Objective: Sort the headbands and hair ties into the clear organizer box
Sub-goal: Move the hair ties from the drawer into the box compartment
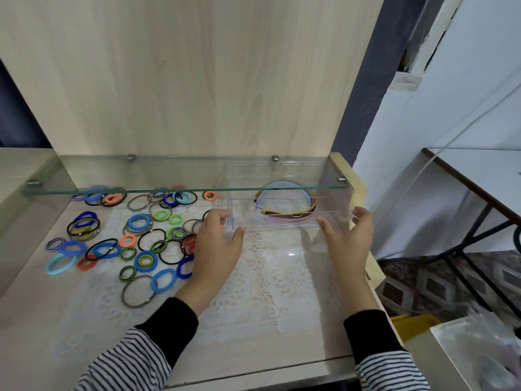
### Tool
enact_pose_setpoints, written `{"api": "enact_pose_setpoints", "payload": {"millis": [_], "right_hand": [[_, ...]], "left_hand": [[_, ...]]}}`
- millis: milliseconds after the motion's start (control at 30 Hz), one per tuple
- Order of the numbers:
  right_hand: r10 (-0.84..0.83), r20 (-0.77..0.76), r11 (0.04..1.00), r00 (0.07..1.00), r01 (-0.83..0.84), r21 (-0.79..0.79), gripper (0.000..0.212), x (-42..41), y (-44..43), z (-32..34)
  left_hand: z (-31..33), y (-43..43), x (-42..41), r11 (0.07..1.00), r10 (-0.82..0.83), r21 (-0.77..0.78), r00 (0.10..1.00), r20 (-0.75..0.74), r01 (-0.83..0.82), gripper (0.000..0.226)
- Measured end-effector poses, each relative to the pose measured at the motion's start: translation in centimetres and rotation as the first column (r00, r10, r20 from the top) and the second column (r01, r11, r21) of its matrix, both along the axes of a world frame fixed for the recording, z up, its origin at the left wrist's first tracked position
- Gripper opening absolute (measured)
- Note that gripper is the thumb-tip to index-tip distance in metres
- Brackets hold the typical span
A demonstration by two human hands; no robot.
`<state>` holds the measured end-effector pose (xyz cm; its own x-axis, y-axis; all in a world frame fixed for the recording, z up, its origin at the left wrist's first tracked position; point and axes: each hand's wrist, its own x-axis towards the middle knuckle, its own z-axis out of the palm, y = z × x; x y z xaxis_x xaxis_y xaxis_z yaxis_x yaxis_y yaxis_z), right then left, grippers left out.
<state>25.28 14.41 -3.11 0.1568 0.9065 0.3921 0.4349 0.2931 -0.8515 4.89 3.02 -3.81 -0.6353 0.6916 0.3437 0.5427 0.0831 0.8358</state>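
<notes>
A person's left hand [218, 241] and right hand [348, 238] reach forward at either end of the clear organizer box [245, 214], well apart from each other with the box between them. Both hands are spread with fairly straight fingers. The left thumb lies at the box's front left corner and its fingers reach toward the left end wall. The right thumb points at the front wall while its fingers stand beside the right end. Neither hand curls around anything, and because the plastic is transparent it cannot be told whether the fingertips actually touch it.

The box sits at the back right of the wooden desk [42, 320], partly under a glass shelf [169, 172], with its front edge at the far end of a white lace mat [282, 280]. Several headbands [284, 206] in purple, yellow and brown lie curved together inside its right part.

The hair ties [135, 235] lie loose on the desk to the left of the box, a scatter of blue, green, orange, black and grey rings, some overlapping. A few lie just beside the left wrist.

The forearms wear black cuffs under striped sleeves [127, 359].
</notes>
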Motion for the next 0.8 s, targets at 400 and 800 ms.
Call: {"api": "enact_pose_setpoints", "payload": {"millis": [400,800], "right_hand": [[-0.036,0.001,0.999,0.999,0.036,0.026,0.068,-3.4,0.8,-1.1],[0.056,0.12,0.998,0.991,-0.055,-0.014,0.075,-3.3,0.6,-1.7]], "left_hand": [[-0.6,2.8,0.0,0.971,0.143,0.22,0.968,-0.204,-0.097,0.03],[-1.3,3.8,-1.2,0.969,0.134,0.233,0.963,-0.234,-0.078,0.026]]}}
